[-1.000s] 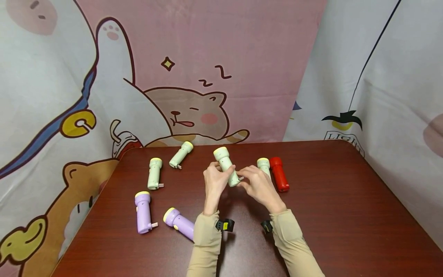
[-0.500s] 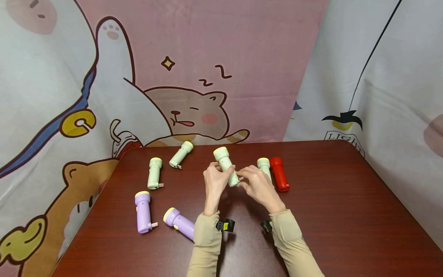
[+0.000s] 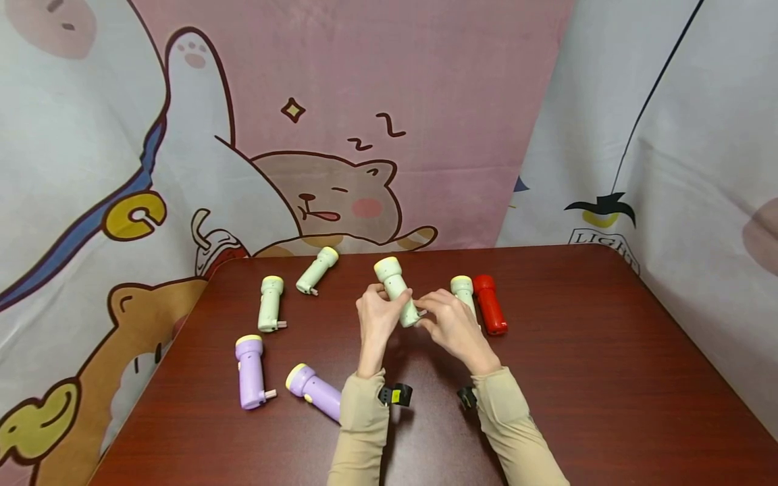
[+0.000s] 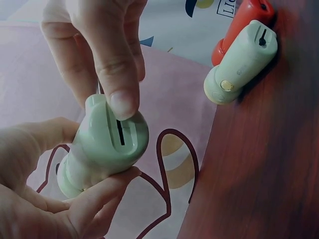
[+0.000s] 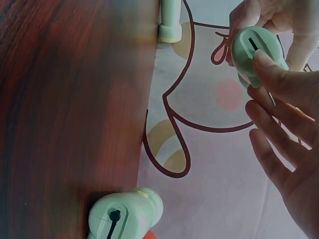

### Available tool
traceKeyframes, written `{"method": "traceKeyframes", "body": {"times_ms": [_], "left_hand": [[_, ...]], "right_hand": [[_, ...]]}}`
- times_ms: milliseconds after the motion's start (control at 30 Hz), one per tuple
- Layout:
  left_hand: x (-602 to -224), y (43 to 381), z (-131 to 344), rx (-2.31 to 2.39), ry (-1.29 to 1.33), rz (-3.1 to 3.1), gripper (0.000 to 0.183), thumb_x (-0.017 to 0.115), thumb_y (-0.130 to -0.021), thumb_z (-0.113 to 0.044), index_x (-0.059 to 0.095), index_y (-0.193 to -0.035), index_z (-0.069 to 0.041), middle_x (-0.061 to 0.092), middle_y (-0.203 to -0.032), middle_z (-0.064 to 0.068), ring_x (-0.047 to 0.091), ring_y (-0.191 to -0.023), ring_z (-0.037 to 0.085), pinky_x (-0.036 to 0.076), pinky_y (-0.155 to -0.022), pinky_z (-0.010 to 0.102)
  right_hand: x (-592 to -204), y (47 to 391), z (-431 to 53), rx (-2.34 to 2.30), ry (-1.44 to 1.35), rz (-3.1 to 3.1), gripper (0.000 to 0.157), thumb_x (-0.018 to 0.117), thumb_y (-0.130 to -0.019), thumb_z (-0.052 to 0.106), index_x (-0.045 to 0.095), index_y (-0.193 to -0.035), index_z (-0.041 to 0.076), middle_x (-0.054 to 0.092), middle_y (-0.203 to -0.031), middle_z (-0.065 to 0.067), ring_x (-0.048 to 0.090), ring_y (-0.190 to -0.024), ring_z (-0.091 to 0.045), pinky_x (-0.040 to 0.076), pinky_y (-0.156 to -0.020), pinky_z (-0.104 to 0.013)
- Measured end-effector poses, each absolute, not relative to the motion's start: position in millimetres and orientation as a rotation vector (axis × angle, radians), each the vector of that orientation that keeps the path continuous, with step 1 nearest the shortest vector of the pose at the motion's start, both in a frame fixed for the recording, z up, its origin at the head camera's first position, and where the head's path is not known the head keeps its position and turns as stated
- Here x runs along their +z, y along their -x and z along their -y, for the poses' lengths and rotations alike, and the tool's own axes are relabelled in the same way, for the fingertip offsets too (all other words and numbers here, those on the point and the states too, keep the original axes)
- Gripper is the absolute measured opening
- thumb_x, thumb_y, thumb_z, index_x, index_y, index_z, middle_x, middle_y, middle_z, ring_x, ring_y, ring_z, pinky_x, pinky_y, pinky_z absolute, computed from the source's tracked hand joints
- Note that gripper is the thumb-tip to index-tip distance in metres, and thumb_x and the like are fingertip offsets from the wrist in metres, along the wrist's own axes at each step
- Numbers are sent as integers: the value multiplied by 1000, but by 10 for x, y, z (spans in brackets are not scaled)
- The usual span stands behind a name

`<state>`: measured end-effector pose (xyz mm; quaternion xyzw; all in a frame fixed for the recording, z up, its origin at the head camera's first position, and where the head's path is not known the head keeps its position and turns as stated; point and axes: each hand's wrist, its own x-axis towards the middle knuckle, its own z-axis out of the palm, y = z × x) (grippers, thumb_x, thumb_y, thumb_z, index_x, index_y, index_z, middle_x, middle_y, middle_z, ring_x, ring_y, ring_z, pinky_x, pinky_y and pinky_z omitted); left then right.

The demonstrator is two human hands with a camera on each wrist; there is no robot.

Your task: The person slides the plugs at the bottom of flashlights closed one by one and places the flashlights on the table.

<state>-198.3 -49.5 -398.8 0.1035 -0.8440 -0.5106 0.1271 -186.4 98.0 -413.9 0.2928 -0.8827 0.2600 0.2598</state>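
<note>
My left hand (image 3: 378, 316) grips a pale green flashlight (image 3: 394, 280) above the table, its yellow-rimmed head pointing away and its tail toward me. At the tail, the right hand (image 3: 454, 325) pinches the small fold-out plug (image 3: 422, 313) between thumb and forefinger. In the left wrist view the right thumb (image 4: 124, 102) presses beside the dark slot in the tail end. Seen from the right wrist, a thin metal prong (image 5: 271, 99) shows by the forefinger, while the other fingers of that hand extend loosely.
Right of the hands lie another green flashlight (image 3: 463, 290), partly hidden, and a red flashlight (image 3: 491, 307). To the left are two more green flashlights (image 3: 271, 305) and two purple flashlights (image 3: 251, 374), some with plugs out. A printed cloth (image 3: 462, 121) hangs behind the dark wooden table (image 3: 608, 351).
Both hands stay almost still around the flashlight and its plug. The head view has shifted very slightly; the flashlights on the table have not moved.
</note>
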Motion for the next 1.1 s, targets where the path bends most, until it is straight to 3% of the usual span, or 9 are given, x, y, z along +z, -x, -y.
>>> {"method": "traceKeyframes", "body": {"times_ms": [1100], "left_hand": [[-3943, 1957, 483, -1506, -311, 2448, 47, 77, -73, -33, 64, -103, 1, 73, -86, 14, 68, -79, 25, 52, -67, 32]], "right_hand": [[-4141, 1856, -933, 691, -770, 2353, 33, 86, -62, 4, 73, -92, 4, 72, -88, -3, 62, -83, -17, 53, -70, -31]]}}
